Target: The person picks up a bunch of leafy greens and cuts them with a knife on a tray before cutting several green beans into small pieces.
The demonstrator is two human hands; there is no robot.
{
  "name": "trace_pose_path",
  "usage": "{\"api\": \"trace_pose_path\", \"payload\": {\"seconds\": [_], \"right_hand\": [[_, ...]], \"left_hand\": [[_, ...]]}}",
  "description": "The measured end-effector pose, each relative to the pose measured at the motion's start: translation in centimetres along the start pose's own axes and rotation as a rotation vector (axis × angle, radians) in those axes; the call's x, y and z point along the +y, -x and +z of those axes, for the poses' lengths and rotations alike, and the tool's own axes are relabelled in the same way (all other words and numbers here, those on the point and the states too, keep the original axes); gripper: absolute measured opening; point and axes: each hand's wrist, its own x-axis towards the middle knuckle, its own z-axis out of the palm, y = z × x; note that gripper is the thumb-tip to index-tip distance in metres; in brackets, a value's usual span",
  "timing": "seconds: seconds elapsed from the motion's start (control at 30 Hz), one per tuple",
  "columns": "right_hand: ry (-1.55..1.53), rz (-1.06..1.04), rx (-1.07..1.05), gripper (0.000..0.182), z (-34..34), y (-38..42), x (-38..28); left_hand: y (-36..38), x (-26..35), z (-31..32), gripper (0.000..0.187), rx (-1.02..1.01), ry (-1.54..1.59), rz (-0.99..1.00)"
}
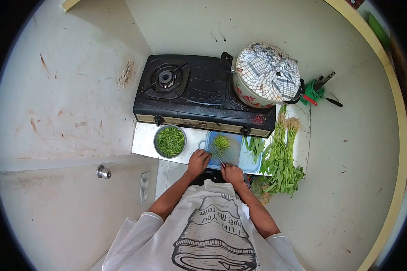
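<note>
A blue cutting board lies on the counter in front of me, with a small pile of chopped greens near its far left part. My right hand is closed around the handle of a knife, whose blade slants across the board toward the pile. At the board's near left edge, my left hand has its fingers bent and drawn together against the rim; their tips are partly hidden. Left of the board stands a round metal bowl filled with chopped greens. Cut leaves lie on the board's right side.
Bundles of long leafy greens with roots hang over the counter at right. Behind the board stands a black two-burner gas stove, bearing a large pot covered with checked cloth. A green basket holds utensils.
</note>
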Motion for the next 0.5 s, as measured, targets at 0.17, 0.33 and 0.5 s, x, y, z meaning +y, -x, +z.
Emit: {"api": "trace_pose_path", "payload": {"seconds": [0.17,0.33,0.5], "right_hand": [[-0.015,-0.031,-0.059,0.045,1.0,-0.2,-0.5],[-0.053,-0.051,-0.08,0.045,1.7,-1.2,-0.6],[-0.032,0.001,-0.061,0.044,1.5,-0.5,-0.5]], "left_hand": [[-0.1,0.1,-0.1,0.009,0.009,0.0,0.002],[0.0,0.0,0.1,0.008,0.006,0.027,-0.015],[-0.1,0.1,0.0,0.008,0.011,0.047,-0.035]]}}
